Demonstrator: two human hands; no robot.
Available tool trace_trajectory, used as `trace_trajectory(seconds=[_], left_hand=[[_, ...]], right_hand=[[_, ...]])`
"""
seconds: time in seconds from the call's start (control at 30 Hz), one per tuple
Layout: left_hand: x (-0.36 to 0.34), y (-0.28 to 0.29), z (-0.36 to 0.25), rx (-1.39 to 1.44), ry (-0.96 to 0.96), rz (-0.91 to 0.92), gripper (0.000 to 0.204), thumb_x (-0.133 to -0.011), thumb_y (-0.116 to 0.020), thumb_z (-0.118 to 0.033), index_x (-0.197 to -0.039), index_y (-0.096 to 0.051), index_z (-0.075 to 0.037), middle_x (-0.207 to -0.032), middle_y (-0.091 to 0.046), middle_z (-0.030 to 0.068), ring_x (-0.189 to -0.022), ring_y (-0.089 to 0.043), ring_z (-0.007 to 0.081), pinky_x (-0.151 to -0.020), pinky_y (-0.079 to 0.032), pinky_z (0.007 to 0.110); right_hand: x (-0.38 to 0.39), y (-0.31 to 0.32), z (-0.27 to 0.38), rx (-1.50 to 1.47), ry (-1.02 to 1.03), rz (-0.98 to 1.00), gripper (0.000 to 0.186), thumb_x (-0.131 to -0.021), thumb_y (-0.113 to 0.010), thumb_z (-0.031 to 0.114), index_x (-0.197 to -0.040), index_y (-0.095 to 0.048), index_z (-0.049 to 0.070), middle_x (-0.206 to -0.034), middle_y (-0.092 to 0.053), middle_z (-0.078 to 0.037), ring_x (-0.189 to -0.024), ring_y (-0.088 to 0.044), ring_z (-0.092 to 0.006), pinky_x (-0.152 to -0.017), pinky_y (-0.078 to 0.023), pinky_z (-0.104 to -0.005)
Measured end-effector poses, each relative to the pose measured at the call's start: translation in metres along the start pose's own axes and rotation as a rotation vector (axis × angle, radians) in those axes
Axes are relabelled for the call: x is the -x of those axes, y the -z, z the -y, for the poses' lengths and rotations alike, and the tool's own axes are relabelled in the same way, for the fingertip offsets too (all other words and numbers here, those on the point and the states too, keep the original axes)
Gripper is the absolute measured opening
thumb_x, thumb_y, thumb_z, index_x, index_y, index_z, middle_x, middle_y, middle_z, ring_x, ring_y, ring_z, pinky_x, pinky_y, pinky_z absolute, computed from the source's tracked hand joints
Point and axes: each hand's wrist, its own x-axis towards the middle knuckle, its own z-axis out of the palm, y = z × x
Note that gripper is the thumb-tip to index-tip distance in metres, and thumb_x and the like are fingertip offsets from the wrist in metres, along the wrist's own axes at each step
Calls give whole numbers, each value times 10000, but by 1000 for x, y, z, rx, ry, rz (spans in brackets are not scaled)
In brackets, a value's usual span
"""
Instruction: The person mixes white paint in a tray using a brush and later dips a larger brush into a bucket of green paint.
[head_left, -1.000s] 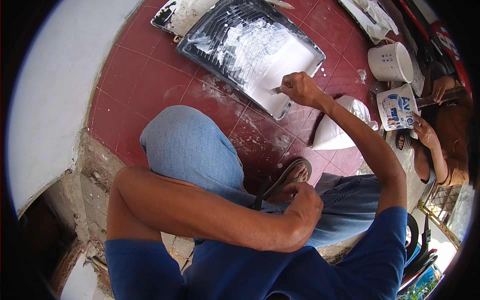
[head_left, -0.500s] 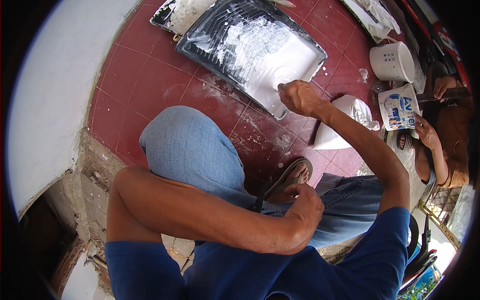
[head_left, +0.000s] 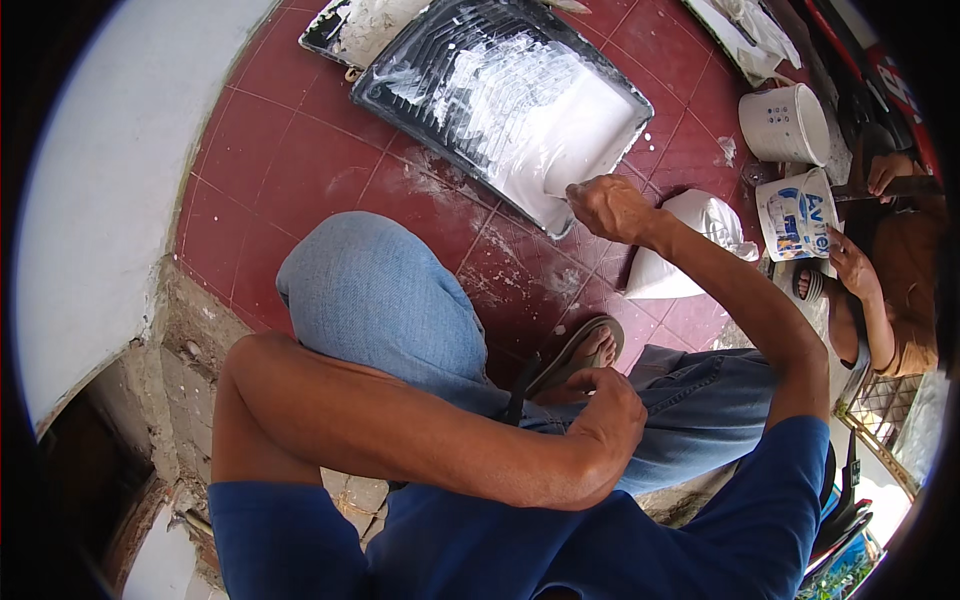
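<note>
My right hand [head_left: 612, 210] grips a small, mostly hidden scraper at the near end of a black ridged paint tray [head_left: 405, 75]. Its tip is in the white paint [head_left: 580, 140] pooled there; white streaks cover much of the ridges. My left hand [head_left: 605, 415] rests on my lap above a sandal [head_left: 575, 360], fingers curled inward, hiding whatever they may hold. Just right of my right hand, a plump white sack [head_left: 675, 260] lies on the red tiles [head_left: 270, 160].
Another person's hand [head_left: 850, 265] touches a labelled white bucket [head_left: 795, 215] at right, beside a second bucket [head_left: 780, 125]; their other hand [head_left: 885, 175] is behind. A paint-smeared board [head_left: 360, 30] lies beyond the tray. A white wall [head_left: 110, 170] runs along the left.
My right hand has shifted within the tray's paint pool, lately a little toward me and rightward, and the paint's swirl differs. My left hand has stayed about where it was.
</note>
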Motion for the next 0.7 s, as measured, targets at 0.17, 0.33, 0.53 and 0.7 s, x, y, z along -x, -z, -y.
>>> trace_trajectory(seconds=[0.17, 0.33, 0.53, 0.7], left_hand=[[-3, -2, -1, -38, -13, 2, 488, -707, -582, -226, -1110, -513, 40, -1037, -513, 189, -892, -519, 315, -616, -428, 443], [4, -8, 0, -160, 93, -207, 302, -698, -538, -194, -946, -587, -29, -768, -557, 68, -698, -532, 195, -596, -411, 340], [3, -9, 0, -176, 98, -220, 295, -704, -530, -190, -946, -587, -32, -770, -557, 64, -697, -531, 190, -592, -409, 336], [5, -7, 1, -171, 87, -251, 309, -709, -519, -203, -948, -577, -15, -765, -559, 74, -696, -532, 199, -603, -410, 338]], right_hand=[[0, 26, -50, -25, -225, -231, 129, -804, -489, 135, -777, -543, 21, -648, -574, -189, -628, -580, -351, -630, -467, -425], [-2, 5, -33, 8, -57, -264, 122, -799, -490, 130, -771, -546, 25, -672, -580, -190, -669, -587, -344, -619, -469, -433], [4, 30, -64, -90, -336, -256, 139, -782, -518, 149, -733, -569, 28, -713, -598, -194, -690, -590, -372, -651, -475, -443], [-11, 14, -74, 82, -262, -416, 136, -788, -517, 161, -788, -567, 34, -675, -582, -188, -660, -581, -362, -617, -464, -456]])
